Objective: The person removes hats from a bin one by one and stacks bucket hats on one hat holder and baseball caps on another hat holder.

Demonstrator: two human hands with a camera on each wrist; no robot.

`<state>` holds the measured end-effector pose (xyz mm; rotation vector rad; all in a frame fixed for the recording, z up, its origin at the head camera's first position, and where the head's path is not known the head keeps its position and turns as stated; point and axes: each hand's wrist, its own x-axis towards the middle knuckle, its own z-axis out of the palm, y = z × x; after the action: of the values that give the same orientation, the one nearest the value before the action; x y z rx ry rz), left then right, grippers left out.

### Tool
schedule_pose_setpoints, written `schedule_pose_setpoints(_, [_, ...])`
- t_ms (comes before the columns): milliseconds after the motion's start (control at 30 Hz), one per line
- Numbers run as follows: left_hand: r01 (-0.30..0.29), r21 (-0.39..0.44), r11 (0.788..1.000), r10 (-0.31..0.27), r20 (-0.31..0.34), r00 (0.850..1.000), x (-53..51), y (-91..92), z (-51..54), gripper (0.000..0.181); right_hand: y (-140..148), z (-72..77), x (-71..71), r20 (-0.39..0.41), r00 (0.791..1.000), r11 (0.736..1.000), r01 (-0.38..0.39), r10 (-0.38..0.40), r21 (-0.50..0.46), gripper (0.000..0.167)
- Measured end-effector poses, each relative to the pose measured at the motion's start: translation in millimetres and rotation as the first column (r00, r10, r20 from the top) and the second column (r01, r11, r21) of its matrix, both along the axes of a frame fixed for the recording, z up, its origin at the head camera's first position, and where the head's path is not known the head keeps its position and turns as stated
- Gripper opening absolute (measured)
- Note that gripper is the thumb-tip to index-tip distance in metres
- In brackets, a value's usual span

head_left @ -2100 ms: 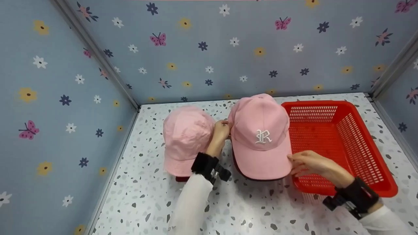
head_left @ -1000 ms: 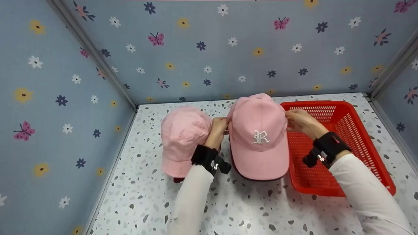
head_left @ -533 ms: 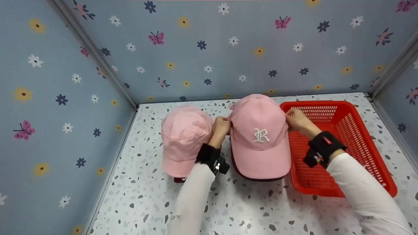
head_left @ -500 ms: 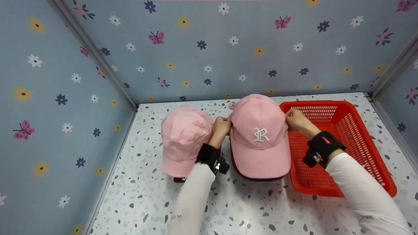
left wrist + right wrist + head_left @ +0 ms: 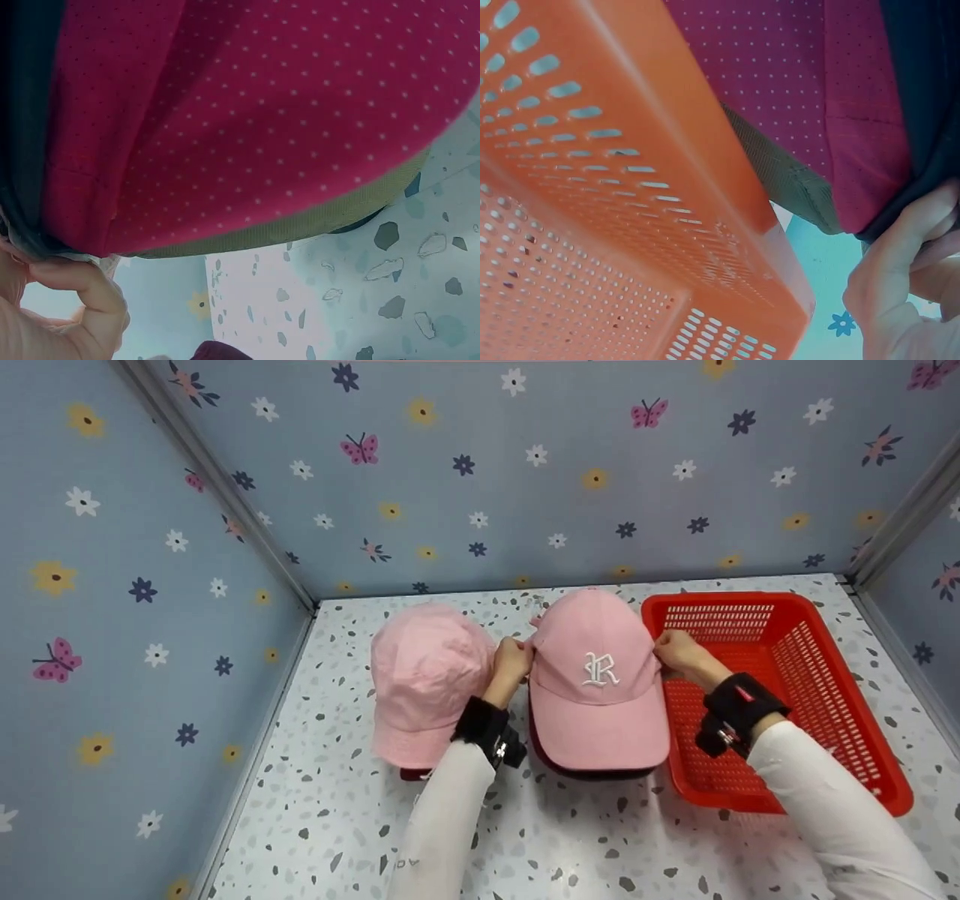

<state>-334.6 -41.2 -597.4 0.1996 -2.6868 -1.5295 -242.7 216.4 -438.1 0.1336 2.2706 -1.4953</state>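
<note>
A pink baseball cap (image 5: 596, 667) with a white embroidered R sits in the middle of the table, brim towards me, over darker headwear that shows below its brim. My left hand (image 5: 511, 661) pinches its left lower edge with curled fingers. On the opposite side, my right hand (image 5: 684, 655) grips the right edge, beside the basket. In the left wrist view, a dotted magenta cap (image 5: 300, 127) and dark fabric (image 5: 30, 120) appear close to the fingers. The right wrist view has the fingers (image 5: 900, 251) pinching dark fabric at an edge.
Left of my left hand is a second, plain pink cap (image 5: 429, 682), with dark red showing beneath its brim. A red perforated plastic basket (image 5: 896, 780) stands close on the right. Flowered panels (image 5: 555, 465) bound the speckled table (image 5: 330, 795) at the back and sides.
My right hand has moved from the brim's right edge up to the crown's side. Over the last half second both hands and the crown have sunk slightly.
</note>
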Motion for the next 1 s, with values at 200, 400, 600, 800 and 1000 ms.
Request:
schedule_pose_setpoints(200, [-0.062,0.036,0.997,0.061,0.041,0.997,-13.9,-2.1,-31.3,0.032,-2,-1.2,4.3,-0.023,1.000,1.000,0.020,-0.019,0.012,0.012])
schedule_pose_setpoints(400, [-0.154,0.328,0.932,0.146,0.048,0.988,1.7,3.0,-31.9,0.034,-1,-0.4,19.0,0.064,0.979,0.972,0.200,-0.194,-0.124,0.025])
schedule_pose_setpoints(600, [-0.199,0.582,0.788,0.148,0.135,0.980,46.1,4.1,19.8,0.013,4,3.2,34.7,0.259,0.926,0.875,0.351,-0.273,-0.334,0.033])
schedule_pose_setpoints(800, [-0.313,0.639,0.703,0.149,0.298,0.943,120.1,10.8,122.0,0.019,9,5.3,45.6,0.336,0.912,0.750,0.389,-0.233,-0.535,0.022])
schedule_pose_setpoints(1000, [-0.298,0.601,0.741,0.157,0.277,0.948,151.1,14.6,155.7,0.026,7,4.6,57.8,0.236,0.938,0.769,0.343,-0.253,-0.539,0.014])
